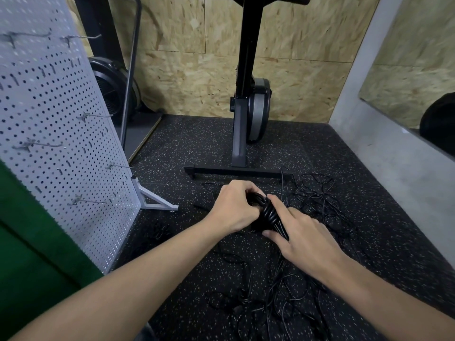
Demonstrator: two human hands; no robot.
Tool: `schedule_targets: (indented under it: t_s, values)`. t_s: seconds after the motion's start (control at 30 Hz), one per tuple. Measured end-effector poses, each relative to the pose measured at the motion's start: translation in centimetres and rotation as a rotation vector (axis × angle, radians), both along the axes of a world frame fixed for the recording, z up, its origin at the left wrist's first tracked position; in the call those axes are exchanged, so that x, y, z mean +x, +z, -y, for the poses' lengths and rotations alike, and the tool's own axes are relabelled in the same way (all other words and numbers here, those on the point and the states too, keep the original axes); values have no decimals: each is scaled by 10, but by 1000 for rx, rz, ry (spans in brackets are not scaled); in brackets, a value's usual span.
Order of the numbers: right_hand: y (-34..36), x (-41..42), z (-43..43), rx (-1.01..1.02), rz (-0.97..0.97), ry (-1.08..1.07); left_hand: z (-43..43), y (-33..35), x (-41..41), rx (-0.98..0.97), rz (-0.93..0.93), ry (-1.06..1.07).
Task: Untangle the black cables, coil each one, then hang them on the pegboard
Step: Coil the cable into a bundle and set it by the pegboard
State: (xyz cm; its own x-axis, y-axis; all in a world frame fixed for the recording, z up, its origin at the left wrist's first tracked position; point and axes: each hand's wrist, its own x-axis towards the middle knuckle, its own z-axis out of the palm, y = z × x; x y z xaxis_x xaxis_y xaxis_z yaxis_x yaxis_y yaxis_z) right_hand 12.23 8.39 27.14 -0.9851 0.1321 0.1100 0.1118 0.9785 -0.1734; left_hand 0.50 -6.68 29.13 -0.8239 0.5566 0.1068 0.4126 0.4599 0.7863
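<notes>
A black coiled cable (267, 212) sits between my two hands, low over the speckled floor. My left hand (234, 207) grips the coil from the left, fingers curled over its top. From the right, my right hand (299, 236) holds it, thumb and fingers pinching the wound turns. Loose black cables (317, 200) lie tangled on the floor to the right, and more tangled cables (266, 299) lie below the hands. The white pegboard (56, 134) stands at the left with several bare metal hooks (88, 200).
An exercise machine (246, 124) stands behind the hands, its black base bar (236, 171) across the floor. The pegboard's white foot (157, 200) juts out at the left. A grey wall (384, 143) runs along the right. Green cloth (37, 254) fills the lower left.
</notes>
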Motion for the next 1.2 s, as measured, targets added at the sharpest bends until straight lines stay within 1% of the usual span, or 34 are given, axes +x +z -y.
schedule_targets:
  t_s: [0.2, 0.33, 0.57, 0.63, 0.67, 0.77, 0.83, 0.9, 1.03, 1.2]
  values:
    - [2, 2, -5, 40, -5, -8, 0, -2, 3, -55, -159, -22]
    - [0, 1, -3, 27, 1, 2, -4, -1, 8, -106, -203, -40]
    - [-1, 0, -5, 5, 7, -3, -9, -2, 12, -119, -254, -41]
    - [-3, -1, -9, -35, 10, -8, -8, -7, 9, -99, -261, -42]
    - [-5, -2, -12, -91, 10, -13, -7, -10, 7, -73, -265, -46]
    - [-14, -6, -25, -314, -3, -10, -3, -18, 0, 46, -244, -65]
    - [-18, -8, -33, -404, -14, -9, 1, -22, -2, 95, -215, -101]
    - [-18, -8, -36, -473, -27, -16, 6, -23, -5, 94, -219, -133]
    - [-17, -7, -35, -477, -18, 0, 13, -22, -9, 139, -172, -101]
    - [-17, -9, -28, -438, -70, 41, 3, -24, -3, 138, -81, 53]
